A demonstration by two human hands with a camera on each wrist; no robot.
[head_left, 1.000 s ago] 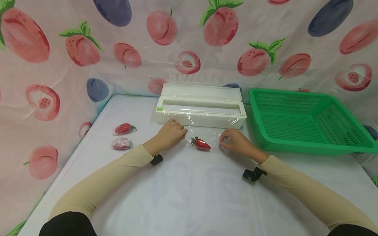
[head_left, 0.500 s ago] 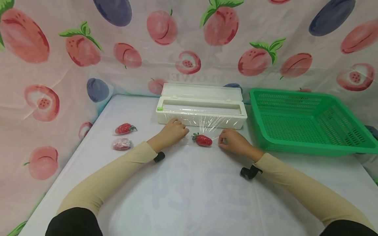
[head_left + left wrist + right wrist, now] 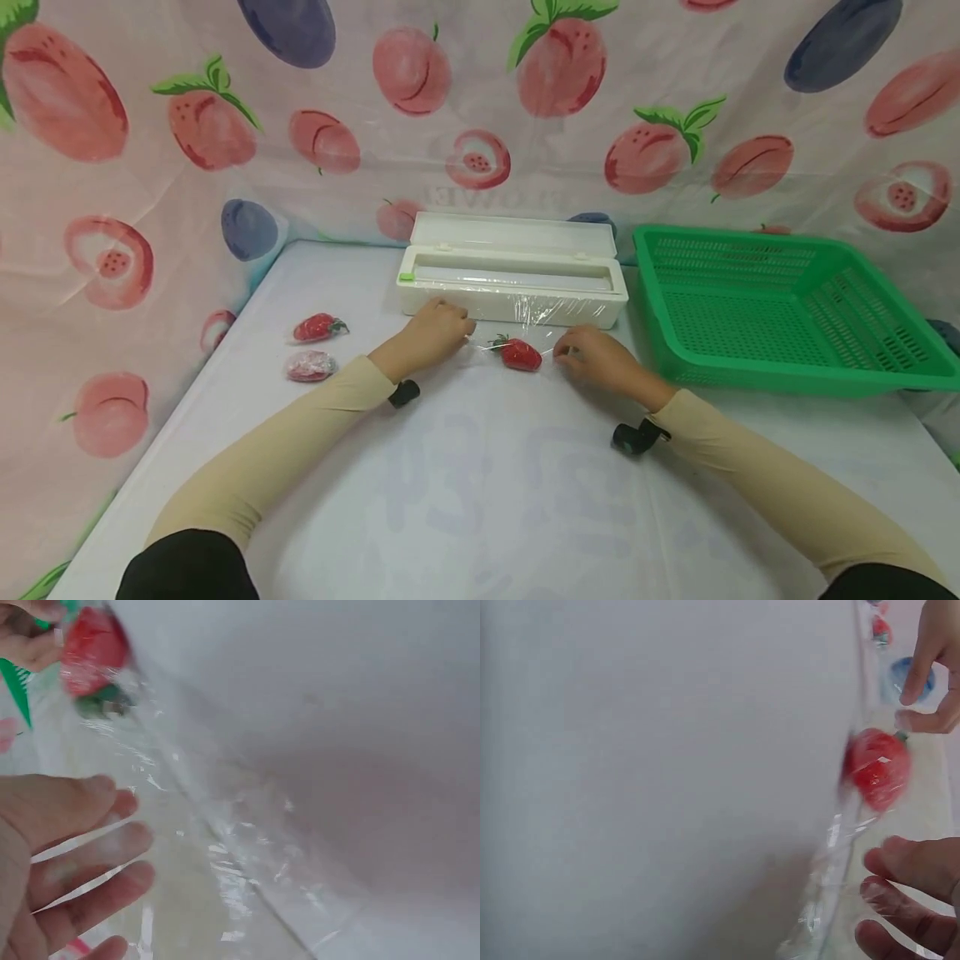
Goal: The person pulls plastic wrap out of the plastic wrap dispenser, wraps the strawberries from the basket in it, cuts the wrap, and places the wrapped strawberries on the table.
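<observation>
A red strawberry (image 3: 521, 355) with green leaves lies on the table between my hands, clear cling film (image 3: 247, 870) drawn over it. The film runs back to the white wrap dispenser (image 3: 517, 302), whose lid stands raised. My left hand (image 3: 431, 335) is beside the leafy end, in front of the dispenser; the left wrist view shows its fingers extended and apart over the film. To the strawberry's right is my right hand (image 3: 597, 358), its thumb and fingers apart and loosely bent near the film edge (image 3: 832, 847) in the right wrist view.
Two film-wrapped strawberries lie to the left, one with leaves showing (image 3: 319, 327) and one well covered (image 3: 310, 366). A green plastic basket (image 3: 780, 379) stands at the right, close to the dispenser. Behind the table (image 3: 465, 492) hangs a fruit-print cloth (image 3: 540, 158).
The strawberry has rolled slightly back and right, toward the dispenser, and its film has bunched up. My left hand stays about where it was; my right hand has shifted slightly.
</observation>
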